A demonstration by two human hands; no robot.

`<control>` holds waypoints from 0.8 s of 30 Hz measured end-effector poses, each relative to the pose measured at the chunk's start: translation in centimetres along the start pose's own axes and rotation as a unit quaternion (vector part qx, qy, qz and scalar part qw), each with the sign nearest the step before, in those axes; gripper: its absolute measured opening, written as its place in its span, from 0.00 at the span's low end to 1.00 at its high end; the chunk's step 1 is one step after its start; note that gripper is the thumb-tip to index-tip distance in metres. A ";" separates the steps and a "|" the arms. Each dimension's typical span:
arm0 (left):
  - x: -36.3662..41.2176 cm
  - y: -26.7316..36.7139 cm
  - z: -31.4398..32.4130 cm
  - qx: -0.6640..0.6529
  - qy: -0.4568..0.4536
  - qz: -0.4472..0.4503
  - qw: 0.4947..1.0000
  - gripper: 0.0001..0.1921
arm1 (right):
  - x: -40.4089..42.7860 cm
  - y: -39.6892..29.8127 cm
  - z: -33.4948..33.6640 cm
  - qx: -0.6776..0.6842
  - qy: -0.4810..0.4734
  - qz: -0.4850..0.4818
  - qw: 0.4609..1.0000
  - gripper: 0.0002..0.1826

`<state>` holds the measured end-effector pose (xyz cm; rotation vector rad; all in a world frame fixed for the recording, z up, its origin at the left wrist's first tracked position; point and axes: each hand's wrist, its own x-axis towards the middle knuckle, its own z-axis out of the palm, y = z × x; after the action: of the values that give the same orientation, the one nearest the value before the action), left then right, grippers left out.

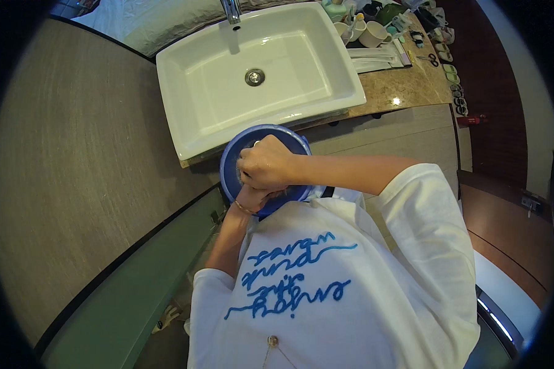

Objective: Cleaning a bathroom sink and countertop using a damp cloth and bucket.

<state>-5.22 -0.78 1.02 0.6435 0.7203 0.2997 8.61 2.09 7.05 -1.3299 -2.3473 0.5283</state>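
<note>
Both of my hands are together inside the mouth of a blue plastic bucket point(229, 177), close in front of my body. My right hand point(268, 162) is curled like a fist and lies over my left hand point(254, 197), covering most of its fingers. A small whitish bit shows at the far side of the right knuckles; whether it is cloth or foam I cannot tell. What the fingers hold, if anything, is hidden. Just beyond the bucket is a white ceramic washbasin point(203, 115) with a metal drain point(255, 77) and a chrome faucet point(231, 11).
A brown stone counter point(388, 94) carries cups point(374, 34), bottles, flat white packets point(374, 57) and scissors point(429, 59). Several shoes point(450, 74) line the floor at right. A grey-brown wall panel point(74, 115) and a green panel point(134, 286) bound the left.
</note>
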 end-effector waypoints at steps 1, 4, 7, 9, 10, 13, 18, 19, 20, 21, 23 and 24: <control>-0.3 0.6 0.2 -0.001 0.000 -0.001 1.000 0.09 | 0.0 -0.1 -0.1 0.001 -0.022 -0.015 1.000 0.09; -0.8 2.1 0.0 0.129 -0.030 -0.024 0.991 0.07 | 0.2 0.0 -0.2 0.011 -0.039 -0.028 0.999 0.09; -0.4 2.2 -1.3 0.047 -0.120 -0.061 0.990 0.10 | 0.8 0.1 -0.8 0.003 -0.048 -0.061 0.997 0.09; -0.1 2.5 -1.6 0.064 -0.198 -0.021 0.978 0.10 | 0.9 0.1 -1.3 0.014 -0.044 -0.063 0.997 0.09; -0.1 2.3 -1.5 0.063 -0.199 -0.021 0.978 0.10 | 1.0 0.1 -1.5 0.026 -0.038 -0.069 0.997 0.09; 0.0 0.0 -2.9 0.053 -0.180 -0.004 0.982 0.11 | 1.4 -0.1 -2.2 0.040 -0.074 -0.097 0.992 0.10; 0.1 3.0 -1.7 -0.007 -0.187 -0.069 0.980 0.15 | 2.9 0.1 -3.3 0.056 -0.079 -0.095 0.991 0.10; -0.1 3.7 -1.0 -0.009 -0.185 -0.067 0.980 0.15 | 3.2 0.2 -3.3 0.073 -0.054 -0.090 0.992 0.10; -0.4 4.2 -0.5 -0.105 -0.216 -0.096 0.966 0.12 | 3.5 0.3 -3.5 0.073 -0.056 -0.093 0.991 0.10; -0.7 4.5 -0.2 -0.198 -0.243 -0.125 0.941 0.10 | 3.6 0.1 -3.7 0.087 -0.098 -0.054 0.990 0.11; -0.9 4.0 -0.6 -0.193 -0.238 -0.127 0.944 0.09 | 4.0 0.2 -3.9 0.101 -0.140 -0.020 0.985 0.11; -1.0 3.9 -0.6 -0.189 -0.234 -0.130 0.945 0.09 | 4.0 0.3 -3.7 0.115 -0.127 -0.020 0.985 0.12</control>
<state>-6.51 2.06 3.65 0.2298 0.2691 0.0290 8.77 6.18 10.66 -1.1645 -2.4137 0.9751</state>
